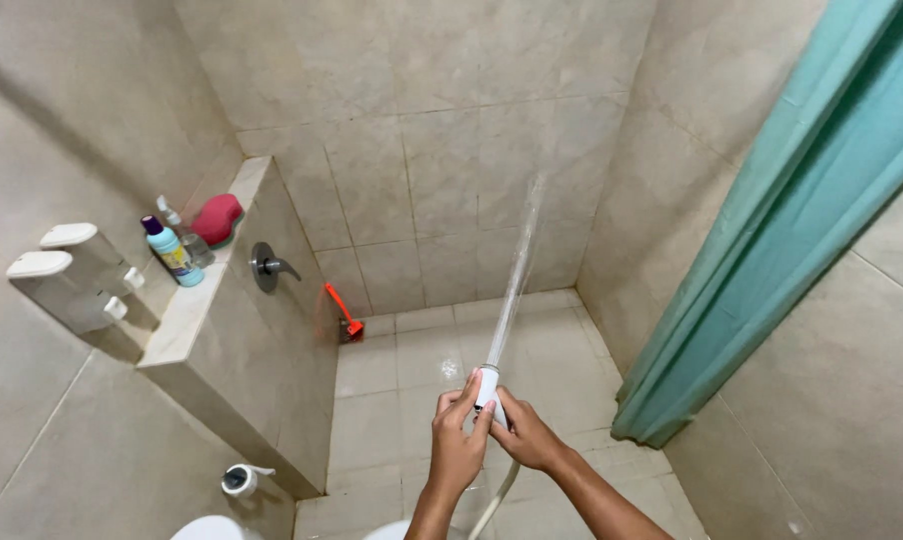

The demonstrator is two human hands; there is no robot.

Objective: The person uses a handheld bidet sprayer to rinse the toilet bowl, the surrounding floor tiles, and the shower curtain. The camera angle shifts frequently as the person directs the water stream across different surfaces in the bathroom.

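Both my hands hold a white hand sprayer [487, 385] on a pale hose [494, 498] at the bottom centre. My left hand [457, 440] wraps it from the left, and my right hand [525, 432] grips it from the right. A jet of water [520, 270] shoots from the nozzle up toward the tiled back wall [442, 170] of the shower stall.
A tiled ledge [187, 310] on the left carries a blue bottle [175, 252], a spray bottle and a pink object [217, 218]. Two white dispensers [67, 275] hang on the left wall. A tap handle [269, 266], a red brush [344, 312], a teal curtain [782, 230], a toilet [212, 527].
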